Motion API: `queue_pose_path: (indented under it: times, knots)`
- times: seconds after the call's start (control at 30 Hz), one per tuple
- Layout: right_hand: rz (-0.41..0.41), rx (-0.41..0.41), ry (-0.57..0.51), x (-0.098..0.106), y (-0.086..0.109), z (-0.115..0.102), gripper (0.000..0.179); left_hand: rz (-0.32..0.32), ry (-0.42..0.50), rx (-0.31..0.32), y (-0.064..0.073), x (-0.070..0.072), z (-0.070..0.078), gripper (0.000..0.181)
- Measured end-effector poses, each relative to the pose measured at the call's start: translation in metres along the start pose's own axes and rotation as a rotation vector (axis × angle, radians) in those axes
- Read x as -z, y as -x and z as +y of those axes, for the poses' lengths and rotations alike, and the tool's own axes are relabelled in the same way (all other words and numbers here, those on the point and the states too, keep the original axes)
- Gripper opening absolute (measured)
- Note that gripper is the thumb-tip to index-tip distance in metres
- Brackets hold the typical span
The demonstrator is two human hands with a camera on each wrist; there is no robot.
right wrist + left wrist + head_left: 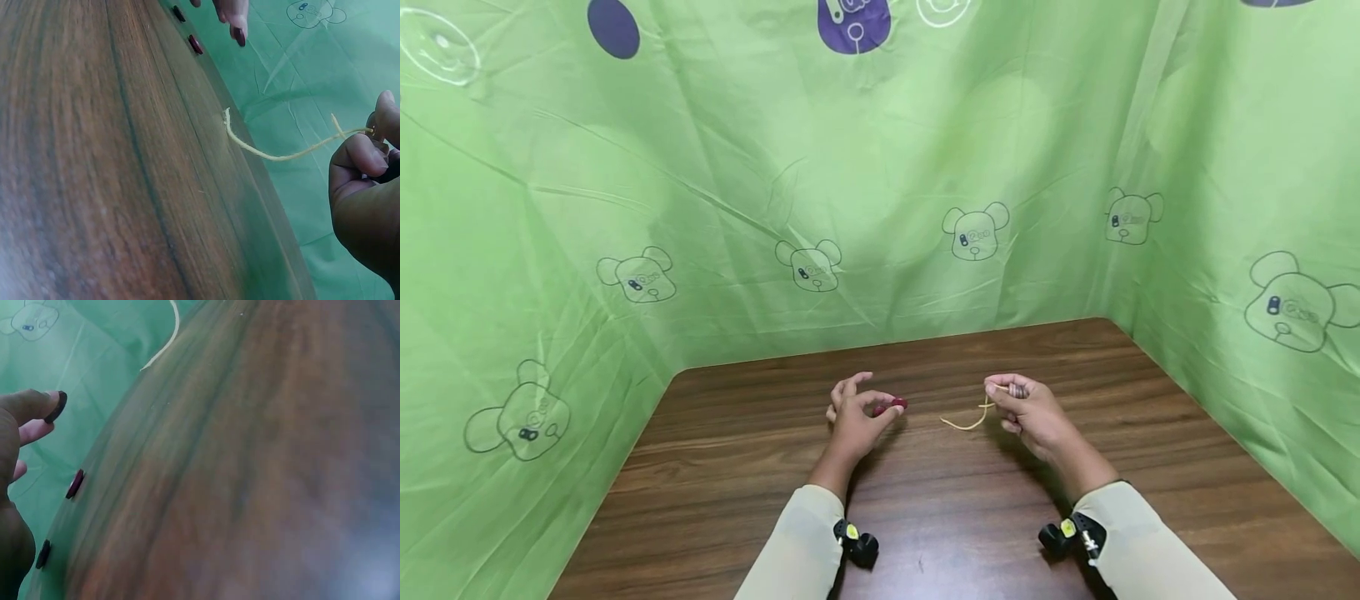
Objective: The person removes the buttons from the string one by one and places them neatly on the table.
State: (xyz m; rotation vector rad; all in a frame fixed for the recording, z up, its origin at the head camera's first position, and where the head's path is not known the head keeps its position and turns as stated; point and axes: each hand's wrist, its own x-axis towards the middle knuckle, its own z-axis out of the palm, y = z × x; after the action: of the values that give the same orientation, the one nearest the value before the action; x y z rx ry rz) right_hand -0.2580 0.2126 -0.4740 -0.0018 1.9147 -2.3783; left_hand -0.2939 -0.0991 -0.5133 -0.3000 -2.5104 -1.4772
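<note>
One pinched, two lying: three red discs (899, 403) in sight

The left hand (859, 421) pinches one disc between thumb and forefinger, its other fingers raised above the counter (715, 483). The second disc (195, 44) and the third disc (179, 14) lie on the counter near that hand, apart from each other. The right hand (1033, 412) grips one yellow cord (272, 157) between thumb and fingers; two loose lengths show, a long curve trailing toward the left hand and a short stub. A few small pale bands (1017, 390) sit at the right fingers, too small to count or identify. The hands are well apart. Two pale sleeves (805, 533) bear two black wrist cameras (859, 546), one each, and six outlined bear heads show on the green cloth (880, 150).
</note>
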Motion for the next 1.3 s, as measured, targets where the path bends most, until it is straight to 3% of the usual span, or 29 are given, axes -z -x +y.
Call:
queue_pose_path:
  times: [0.33, 0.63, 0.83, 1.07, 1.3]
  knots:
    - [-0.01, 0.001, -0.017, 0.0, -0.001, 0.0, 0.012, -0.081, -0.098, 0.011, -0.013, -0.011, -0.003, 0.014]
    - [-0.032, -0.015, -0.011, 0.003, 0.001, -0.002, 0.012, -0.068, -0.159, 0.033, -0.022, -0.025, -0.004, 0.015]
    - [-0.052, -0.013, -0.005, 0.003, 0.003, -0.003, 0.011, -0.073, -0.229, 0.042, -0.024, -0.029, -0.001, 0.018]
    - [-0.07, -0.006, -0.004, 0.004, 0.003, -0.004, 0.013, -0.071, -0.278, 0.01, -0.026, -0.034, 0.002, 0.017]
    - [-0.068, -0.028, -0.02, 0.004, 0.003, -0.004, 0.012, -0.072, -0.308, 0.041, -0.024, -0.036, 0.003, 0.015]
